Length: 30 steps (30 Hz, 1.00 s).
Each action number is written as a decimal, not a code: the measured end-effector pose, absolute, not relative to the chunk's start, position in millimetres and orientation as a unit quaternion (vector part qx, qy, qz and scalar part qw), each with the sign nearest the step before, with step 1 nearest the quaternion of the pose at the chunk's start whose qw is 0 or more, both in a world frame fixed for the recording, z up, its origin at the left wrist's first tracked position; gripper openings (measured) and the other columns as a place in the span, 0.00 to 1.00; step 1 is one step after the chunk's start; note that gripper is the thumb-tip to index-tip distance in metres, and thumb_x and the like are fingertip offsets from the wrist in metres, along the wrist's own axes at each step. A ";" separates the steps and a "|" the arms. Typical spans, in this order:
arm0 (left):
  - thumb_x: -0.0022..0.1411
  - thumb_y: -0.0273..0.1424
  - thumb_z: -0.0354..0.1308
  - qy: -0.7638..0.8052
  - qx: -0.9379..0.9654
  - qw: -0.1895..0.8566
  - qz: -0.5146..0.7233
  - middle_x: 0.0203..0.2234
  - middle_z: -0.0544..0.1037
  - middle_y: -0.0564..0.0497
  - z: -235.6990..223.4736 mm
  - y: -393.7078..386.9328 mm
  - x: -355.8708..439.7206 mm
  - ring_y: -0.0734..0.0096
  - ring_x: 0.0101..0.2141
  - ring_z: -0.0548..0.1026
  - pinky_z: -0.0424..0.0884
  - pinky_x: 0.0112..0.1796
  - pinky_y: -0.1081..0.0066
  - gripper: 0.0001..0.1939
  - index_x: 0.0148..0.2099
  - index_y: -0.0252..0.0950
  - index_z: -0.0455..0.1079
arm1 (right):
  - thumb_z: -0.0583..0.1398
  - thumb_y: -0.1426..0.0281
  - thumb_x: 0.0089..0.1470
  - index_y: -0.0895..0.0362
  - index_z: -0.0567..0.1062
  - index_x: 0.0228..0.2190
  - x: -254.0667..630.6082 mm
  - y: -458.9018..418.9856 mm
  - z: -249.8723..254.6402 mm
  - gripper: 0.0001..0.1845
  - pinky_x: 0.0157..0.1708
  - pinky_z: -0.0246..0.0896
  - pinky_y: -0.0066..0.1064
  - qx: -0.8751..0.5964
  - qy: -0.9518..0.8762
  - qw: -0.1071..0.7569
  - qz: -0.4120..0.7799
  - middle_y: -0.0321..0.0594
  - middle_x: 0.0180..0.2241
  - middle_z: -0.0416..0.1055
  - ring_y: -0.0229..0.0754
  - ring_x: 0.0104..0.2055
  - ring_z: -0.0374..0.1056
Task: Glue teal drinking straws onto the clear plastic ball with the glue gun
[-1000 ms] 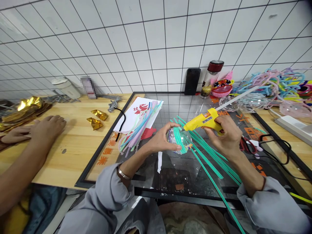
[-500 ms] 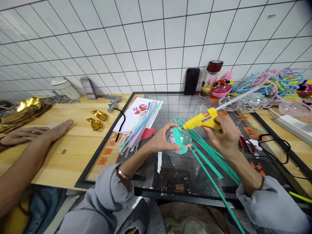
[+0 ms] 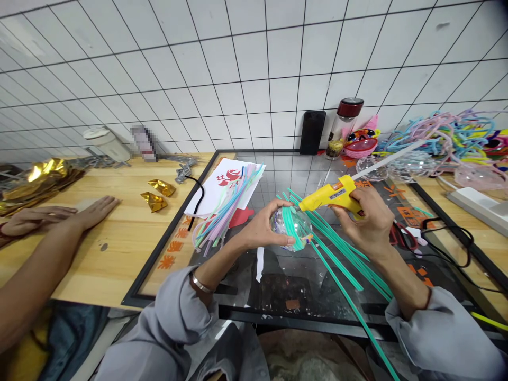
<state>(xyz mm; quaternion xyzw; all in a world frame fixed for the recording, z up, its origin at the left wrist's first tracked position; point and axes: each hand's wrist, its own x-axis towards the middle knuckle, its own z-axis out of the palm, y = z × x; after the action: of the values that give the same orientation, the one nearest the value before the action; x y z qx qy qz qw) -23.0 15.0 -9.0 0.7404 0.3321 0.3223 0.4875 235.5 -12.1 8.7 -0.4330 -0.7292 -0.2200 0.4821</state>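
My left hand [image 3: 264, 229] is closed around a clear glittery ball [image 3: 291, 228] wrapped with green strips, held just above the glass work mat [image 3: 278, 174]. My right hand [image 3: 367, 217] grips a yellow glue gun [image 3: 332, 195], its nozzle pointing left at the top of the ball. A white glue stick [image 3: 387, 156] pokes out of the gun's back. Long green strips [image 3: 343, 259] trail from the ball toward the lower right.
Another person's hands [image 3: 59, 217] lie flat on the wooden table at left, near gold foil [image 3: 39, 174]. Pastel strips [image 3: 226, 211] on white paper, a phone [image 3: 312, 132], a jar [image 3: 344, 124], red scissors [image 3: 402, 235], black cords [image 3: 452, 246] and a heap of coloured tubes [image 3: 448, 135] surround the mat.
The other person's hand at left went from loosely curled to flat on the table. My glue gun tip shifted slightly near the ball; my left hand kept still.
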 end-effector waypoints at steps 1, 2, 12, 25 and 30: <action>0.41 0.38 0.74 0.331 0.740 0.489 0.323 0.49 0.70 0.47 -8.9 15.1 -23.0 0.59 0.48 0.69 0.65 0.50 0.62 0.39 0.55 0.39 0.63 | 0.65 0.67 0.54 0.54 0.68 0.38 235.3 -11.9 8.4 0.12 0.30 0.62 0.35 -0.430 -0.728 0.484 -0.223 0.41 0.32 0.71 0.45 0.33 0.69; 0.42 0.38 0.74 0.331 0.740 0.489 0.323 0.49 0.70 0.47 -8.7 15.0 -23.0 0.59 0.48 0.69 0.65 0.50 0.62 0.39 0.55 0.39 0.63 | 0.65 0.67 0.53 0.54 0.68 0.38 235.1 -11.9 8.0 0.12 0.29 0.61 0.35 -0.428 -0.728 0.486 -0.225 0.41 0.32 0.71 0.45 0.33 0.69; 0.41 0.39 0.74 0.342 0.744 0.480 0.316 0.50 0.70 0.47 -8.2 14.7 -23.4 0.58 0.48 0.70 0.66 0.50 0.62 0.40 0.56 0.39 0.63 | 0.64 0.63 0.54 0.53 0.68 0.36 235.1 -12.2 6.0 0.11 0.30 0.62 0.37 -0.457 -0.721 0.482 -0.195 0.41 0.31 0.72 0.46 0.33 0.69; 0.42 0.39 0.74 0.338 0.749 0.473 0.318 0.50 0.70 0.47 -8.0 14.5 -23.1 0.58 0.49 0.70 0.66 0.50 0.63 0.40 0.56 0.38 0.63 | 0.64 0.64 0.54 0.54 0.68 0.37 235.5 -10.9 5.0 0.12 0.30 0.62 0.35 -0.445 -0.727 0.484 -0.200 0.39 0.31 0.70 0.44 0.33 0.68; 0.42 0.38 0.74 0.342 0.747 0.476 0.314 0.49 0.70 0.47 -6.8 13.8 -23.3 0.59 0.47 0.70 0.66 0.49 0.63 0.39 0.56 0.39 0.63 | 0.64 0.64 0.54 0.54 0.68 0.38 236.0 -11.8 5.4 0.12 0.30 0.61 0.36 -0.445 -0.730 0.483 -0.191 0.40 0.32 0.71 0.44 0.33 0.69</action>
<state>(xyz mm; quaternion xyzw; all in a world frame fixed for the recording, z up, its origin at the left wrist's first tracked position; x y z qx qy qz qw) -23.3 13.8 -6.8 0.7473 0.3417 0.3137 0.4759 236.0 -11.8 5.4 -0.4445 -0.7296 -0.1908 0.4834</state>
